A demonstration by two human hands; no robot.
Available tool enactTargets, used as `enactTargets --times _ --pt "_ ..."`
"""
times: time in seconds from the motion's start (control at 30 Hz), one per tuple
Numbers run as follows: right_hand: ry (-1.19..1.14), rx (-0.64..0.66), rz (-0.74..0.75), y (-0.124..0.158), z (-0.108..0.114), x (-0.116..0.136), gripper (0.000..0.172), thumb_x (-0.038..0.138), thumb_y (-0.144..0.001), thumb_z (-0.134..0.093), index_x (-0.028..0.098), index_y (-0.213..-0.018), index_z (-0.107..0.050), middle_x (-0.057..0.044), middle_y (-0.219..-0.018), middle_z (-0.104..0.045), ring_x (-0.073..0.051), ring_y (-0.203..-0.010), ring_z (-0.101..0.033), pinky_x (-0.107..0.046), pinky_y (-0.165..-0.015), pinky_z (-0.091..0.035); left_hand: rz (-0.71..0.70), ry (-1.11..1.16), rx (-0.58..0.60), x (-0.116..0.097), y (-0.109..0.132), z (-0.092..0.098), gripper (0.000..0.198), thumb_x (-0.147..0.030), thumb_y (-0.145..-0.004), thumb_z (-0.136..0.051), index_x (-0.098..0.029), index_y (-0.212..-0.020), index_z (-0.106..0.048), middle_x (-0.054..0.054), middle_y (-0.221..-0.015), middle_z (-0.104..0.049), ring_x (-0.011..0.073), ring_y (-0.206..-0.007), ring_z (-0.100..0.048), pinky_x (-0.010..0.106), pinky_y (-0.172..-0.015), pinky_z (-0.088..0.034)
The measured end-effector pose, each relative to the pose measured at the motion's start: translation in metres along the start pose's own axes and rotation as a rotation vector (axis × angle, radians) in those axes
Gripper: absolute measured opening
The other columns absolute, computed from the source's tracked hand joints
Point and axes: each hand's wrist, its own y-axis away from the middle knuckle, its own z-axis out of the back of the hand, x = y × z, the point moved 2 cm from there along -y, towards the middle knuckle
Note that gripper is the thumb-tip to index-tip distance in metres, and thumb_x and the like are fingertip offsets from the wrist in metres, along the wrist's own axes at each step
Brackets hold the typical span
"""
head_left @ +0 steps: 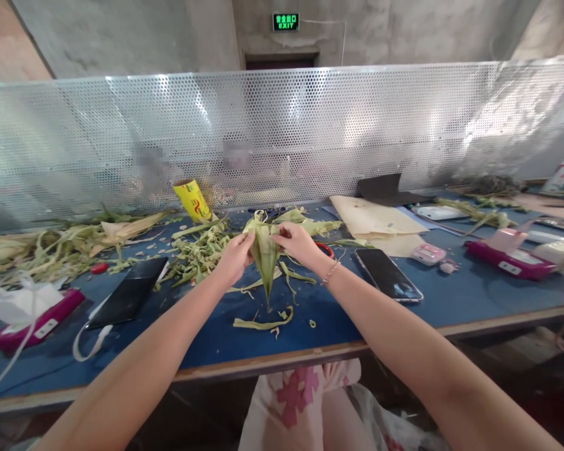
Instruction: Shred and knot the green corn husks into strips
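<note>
A pale green, tapering corn husk (266,254) is held up over the blue tabletop (324,322), directly between the fingertips of the two bare hands. The left hand (237,258) grasps its left edge, thumb and fingers pinched together; the right hand (297,245) pinches the opposite edge near the upper part, its contact looking slightly higher in the view. Neither hand is clearly nearer, since both touch the husk, one on each side. Its long axis runs away from the wearer, roughly across the line joining the two grips: the broad, frayed end lies beyond the fingers, toward the perforated silver metal screen (286,119), while the narrow point hangs down on the near side, toward the table's front edge. Whether that point touches the table cannot be told from this angle. Just in front of it lies a loose, curved, pale green husk strip (263,324), apart from both hands. Beyond the left hand, a tangled heap of green husk shreds (200,250) spreads below a tilted, bright yellow cardboard tube (192,200). Near the right wrist shows part of a red, curved plastic handle (326,248), and farther right lies a dark-screened smartphone (389,274).
</note>
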Motion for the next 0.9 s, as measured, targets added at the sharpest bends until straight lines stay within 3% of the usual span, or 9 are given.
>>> enactTargets --times 0.13,0.27,0.5,0.7,0.9 --pt "-0.193 -0.038 -0.049 -0.002 0.002 -0.003 0.017 0.032 -0.066 -0.056 0.018 -0.072 -0.049 0.004 -0.065 -0.046 -0.009 -0.056 -0.048 -0.027 -0.056 -0.047 -0.025 -0.004 -0.019 -0.002 -0.002 0.004 0.023 -0.036 -0.062 -0.067 -0.015 -0.068 -0.061 0.003 -0.060 -0.063 0.0151 -0.056 -0.060 0.026 -0.053 -0.049" --pt "-0.228 -0.049 -0.069 -0.001 0.002 0.000 0.016 0.031 -0.064 -0.058 0.018 -0.071 -0.052 0.003 -0.065 -0.047 -0.009 -0.058 -0.048 -0.026 -0.057 -0.048 -0.030 0.017 -0.040 -0.003 -0.001 0.006 0.025 -0.036 -0.060 -0.069 -0.014 -0.068 -0.061 0.002 -0.058 -0.062 0.0120 -0.051 -0.057 0.024 -0.051 -0.048" --pt "-0.156 -0.097 -0.005 -0.002 0.000 -0.003 0.015 0.030 -0.064 -0.059 0.018 -0.063 -0.051 0.004 -0.057 -0.044 -0.009 -0.052 -0.045 -0.026 -0.056 -0.046 0.016 -0.060 0.083 0.000 0.002 0.001 0.032 -0.029 -0.051 -0.076 -0.012 -0.074 -0.061 0.002 -0.068 -0.064 0.0124 -0.059 -0.059 0.026 -0.059 -0.049" --pt "-0.320 -0.151 -0.081 0.000 -0.005 0.001 0.015 0.031 -0.062 -0.060 0.018 -0.065 -0.053 0.003 -0.059 -0.052 -0.010 -0.054 -0.050 -0.028 -0.059 -0.047 -0.002 0.018 -0.008 -0.001 0.002 -0.001 0.033 -0.025 -0.047 -0.077 -0.012 -0.073 -0.062 0.000 -0.062 -0.063 0.0112 -0.055 -0.057 0.024 -0.053 -0.047" --pt "-0.294 -0.241 -0.015 0.003 -0.006 0.007 0.014 0.030 -0.063 -0.059 0.018 -0.067 -0.054 0.002 -0.059 -0.053 -0.010 -0.055 -0.050 -0.026 -0.057 -0.044 -0.015 0.171 -0.060 0.001 0.004 -0.007 0.026 -0.018 -0.048 -0.074 -0.011 -0.070 -0.062 0.000 -0.056 -0.062 0.0104 -0.049 -0.056 0.022 -0.050 -0.045"
